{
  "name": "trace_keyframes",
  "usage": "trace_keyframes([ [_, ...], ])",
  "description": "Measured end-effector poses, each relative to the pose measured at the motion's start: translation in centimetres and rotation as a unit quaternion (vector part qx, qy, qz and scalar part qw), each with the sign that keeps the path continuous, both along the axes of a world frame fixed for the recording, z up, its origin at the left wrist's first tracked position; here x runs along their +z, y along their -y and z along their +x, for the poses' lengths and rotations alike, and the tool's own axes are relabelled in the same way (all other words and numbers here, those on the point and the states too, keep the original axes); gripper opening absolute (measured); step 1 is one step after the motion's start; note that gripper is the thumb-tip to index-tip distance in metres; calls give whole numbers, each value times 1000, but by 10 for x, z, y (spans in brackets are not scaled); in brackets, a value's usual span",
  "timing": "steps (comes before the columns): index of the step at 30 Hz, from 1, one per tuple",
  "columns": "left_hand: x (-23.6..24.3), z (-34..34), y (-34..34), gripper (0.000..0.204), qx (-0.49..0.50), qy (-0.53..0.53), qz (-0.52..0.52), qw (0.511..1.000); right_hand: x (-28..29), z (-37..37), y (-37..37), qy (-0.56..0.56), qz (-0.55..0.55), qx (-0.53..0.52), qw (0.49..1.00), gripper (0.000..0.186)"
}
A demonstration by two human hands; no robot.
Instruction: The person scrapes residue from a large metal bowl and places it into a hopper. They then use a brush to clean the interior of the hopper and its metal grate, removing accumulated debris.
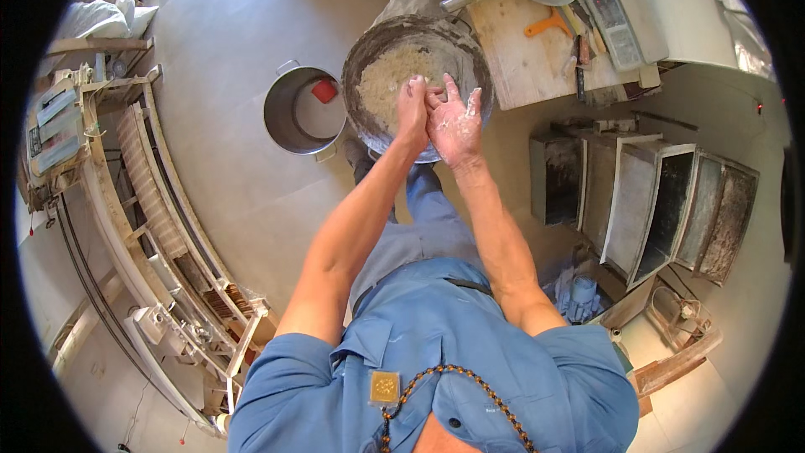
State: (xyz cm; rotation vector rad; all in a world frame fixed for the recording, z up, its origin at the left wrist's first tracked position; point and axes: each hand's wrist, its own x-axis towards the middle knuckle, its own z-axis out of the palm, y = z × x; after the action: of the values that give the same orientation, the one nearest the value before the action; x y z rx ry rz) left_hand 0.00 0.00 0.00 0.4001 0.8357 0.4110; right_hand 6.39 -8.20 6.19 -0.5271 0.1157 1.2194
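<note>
The pale, crumbly flour mixture (382,84) lies inside the wide, round, grey metal basin (463,52), forward and to the left of the paired hands. The mass is roughly round and presents no clear long axis. The left hand (412,114) is nearer to it; its fingers are drawn together against the right hand (455,127), and whether they grip anything cannot be told. The right hand is palm up, fingers spread, coated with white residue, above the basin's near right side.
</note>
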Motion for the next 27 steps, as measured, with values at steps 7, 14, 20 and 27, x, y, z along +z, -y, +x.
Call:
trace_keyframes([
  [7,64,-22,55,64,-13,30,1,999,6,9,-15,14,5,-22,1000,114],
  [14,70,8,34,53,20,-70,-19,997,10,15,-28,82,4,-19,996,104],
  [20,78,-3,52,58,52,85,4,995,8,28,-41,24,22,-39,999,99],
  [27,53,11,25,58,10,-12,27,1000,8,19,-37,110,-16,-7,994,100],
])
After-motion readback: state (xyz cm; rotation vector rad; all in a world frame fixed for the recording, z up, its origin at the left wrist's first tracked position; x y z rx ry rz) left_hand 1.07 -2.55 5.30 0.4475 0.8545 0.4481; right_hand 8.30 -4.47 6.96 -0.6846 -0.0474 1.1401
